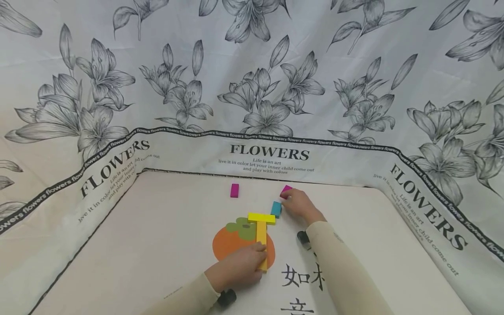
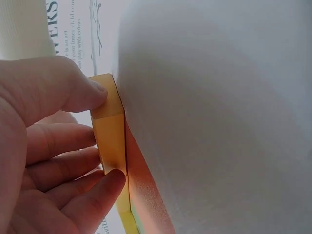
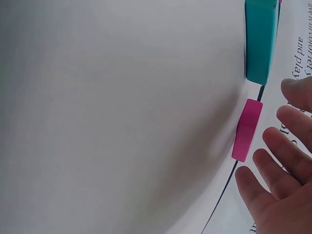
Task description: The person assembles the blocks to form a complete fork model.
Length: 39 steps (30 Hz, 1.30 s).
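Observation:
Two yellow blocks form a T on the tablecloth: a long block [image 1: 261, 234] pointing toward me, and a crossbar block [image 1: 261, 218] at its far end. My left hand [image 1: 239, 264] holds the near part of the long block, with the thumb on its end and fingertips against its side in the left wrist view. Just beyond the crossbar's right end stands a teal block [image 1: 276, 209]. My right hand [image 1: 302, 206] is beside it, close to a magenta block [image 1: 285, 191]. In the right wrist view the fingers [image 3: 280, 141] are spread, apart from that magenta block.
Another magenta block [image 1: 234, 190] lies farther back on the left. The white cloth [image 1: 157, 227] carries a printed orange persimmon [image 1: 226, 247] under the T and black characters [image 1: 296, 276] near my right sleeve. A flower-printed curtain [image 1: 267, 87] surrounds the table's back and sides.

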Tool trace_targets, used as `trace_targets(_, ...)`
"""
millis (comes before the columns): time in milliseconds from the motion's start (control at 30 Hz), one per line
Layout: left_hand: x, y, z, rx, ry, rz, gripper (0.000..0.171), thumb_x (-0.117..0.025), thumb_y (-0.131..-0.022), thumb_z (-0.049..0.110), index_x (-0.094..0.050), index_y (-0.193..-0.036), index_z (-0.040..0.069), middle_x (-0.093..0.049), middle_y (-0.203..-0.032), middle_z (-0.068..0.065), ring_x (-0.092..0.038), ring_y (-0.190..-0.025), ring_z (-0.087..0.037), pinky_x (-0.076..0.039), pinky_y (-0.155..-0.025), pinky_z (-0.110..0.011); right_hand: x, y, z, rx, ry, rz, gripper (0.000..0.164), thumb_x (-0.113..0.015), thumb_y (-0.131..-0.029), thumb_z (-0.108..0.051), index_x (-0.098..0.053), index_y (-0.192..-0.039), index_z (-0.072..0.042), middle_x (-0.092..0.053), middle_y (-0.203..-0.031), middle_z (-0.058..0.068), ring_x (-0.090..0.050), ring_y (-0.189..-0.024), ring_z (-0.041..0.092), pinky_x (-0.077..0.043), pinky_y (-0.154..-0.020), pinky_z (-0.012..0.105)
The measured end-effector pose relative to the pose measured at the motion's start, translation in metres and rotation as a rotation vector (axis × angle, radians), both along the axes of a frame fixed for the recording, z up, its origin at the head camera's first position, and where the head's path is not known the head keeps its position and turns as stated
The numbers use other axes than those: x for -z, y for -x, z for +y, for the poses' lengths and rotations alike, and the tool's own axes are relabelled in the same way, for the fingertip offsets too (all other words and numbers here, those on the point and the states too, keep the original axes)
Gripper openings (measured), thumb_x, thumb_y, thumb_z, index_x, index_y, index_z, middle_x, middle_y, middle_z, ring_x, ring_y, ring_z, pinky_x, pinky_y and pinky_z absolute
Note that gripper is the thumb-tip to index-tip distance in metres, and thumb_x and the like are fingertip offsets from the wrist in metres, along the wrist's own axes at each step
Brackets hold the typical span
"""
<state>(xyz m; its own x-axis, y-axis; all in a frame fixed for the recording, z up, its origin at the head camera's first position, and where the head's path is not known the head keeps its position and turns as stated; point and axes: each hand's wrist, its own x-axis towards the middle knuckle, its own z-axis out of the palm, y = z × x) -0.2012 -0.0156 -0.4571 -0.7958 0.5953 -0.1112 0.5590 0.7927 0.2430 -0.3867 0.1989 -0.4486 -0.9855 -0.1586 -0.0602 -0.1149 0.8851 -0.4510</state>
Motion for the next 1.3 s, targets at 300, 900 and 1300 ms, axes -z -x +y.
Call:
trace_targets(300,0.001,0.002,0.001,-0.004,0.012,-0.005,0.042,-0.070,-0.087,0.028,-0.062,-0.127,0.020,-0.056,-0.132,0.008,-0.058,-0.106,-0.006,-0.051,-0.098,-0.025,0.001,0.010,0.002,0.024,0.001,0.027,0.035,-0.062,-0.091,-0.020,-0.063,-0.124,-0.009,-0.062,-0.121,0.012,-0.055,-0.108,0.029,-0.049,-0.100,0.047)
trace_targets(900,-0.002,0.001,0.002,-0.020,0.013,-0.004,0.044,-0.069,-0.087,0.027,-0.061,-0.130,0.021,-0.054,-0.137,0.008,-0.059,-0.114,-0.007,-0.051,-0.098,-0.025,0.009,0.025,-0.002,0.075,-0.020,-0.064,0.062,-0.053,-0.096,-0.028,-0.032,-0.151,-0.010,-0.036,-0.152,0.018,-0.042,-0.129,0.036,-0.038,-0.110,0.054)
trace_targets(1300,0.000,0.003,0.002,-0.026,0.032,-0.022,0.043,-0.069,-0.087,0.029,-0.061,-0.129,0.022,-0.054,-0.136,0.009,-0.057,-0.114,-0.006,-0.051,-0.099,-0.025,0.013,0.034,-0.004,0.090,-0.057,-0.097,0.061,-0.053,-0.096,-0.028,-0.033,-0.151,-0.010,-0.033,-0.154,0.018,-0.039,-0.133,0.038,-0.038,-0.110,0.056)
